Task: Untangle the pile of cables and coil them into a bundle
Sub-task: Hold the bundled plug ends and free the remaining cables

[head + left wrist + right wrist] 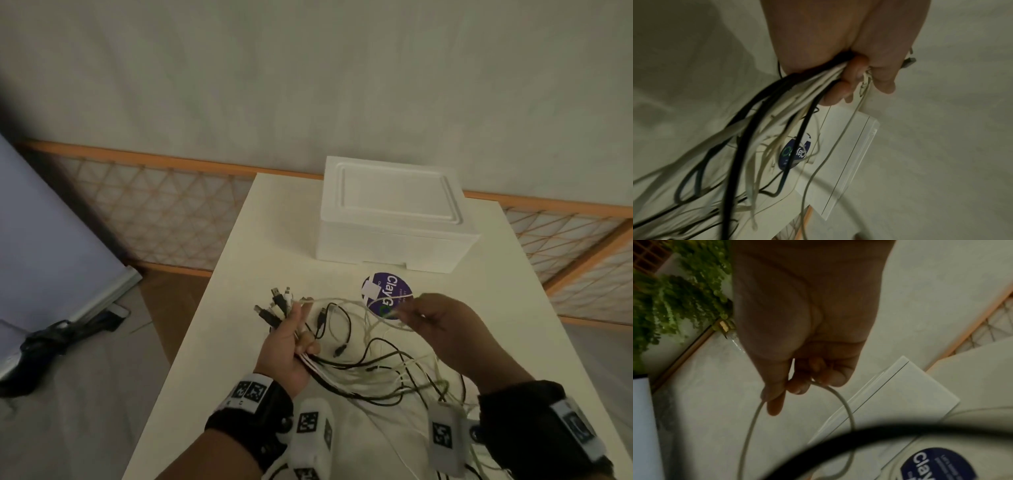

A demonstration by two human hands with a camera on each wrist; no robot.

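Note:
My left hand (291,342) grips a bunch of black and white cables (370,370) above the white table (212,359). Several plug ends (274,305) fan out beyond its fingers to the far left. The cables' loose lengths trail in tangled loops toward me. In the left wrist view my left hand's curled fingers (846,81) clamp the bundle of cables (777,116). My right hand (435,322) is raised to the right and pinches one white cable (342,299) that runs across to the left hand. The right wrist view shows that white cable (840,400) looping down from my right hand's fingertips (797,386).
A white foam box (390,212) with its lid on stands at the table's far end. A round purple "Clay" sticker (387,294) lies just behind my hands. An orange-framed lattice panel (154,205) runs behind the table. Dark items lie on the floor at left.

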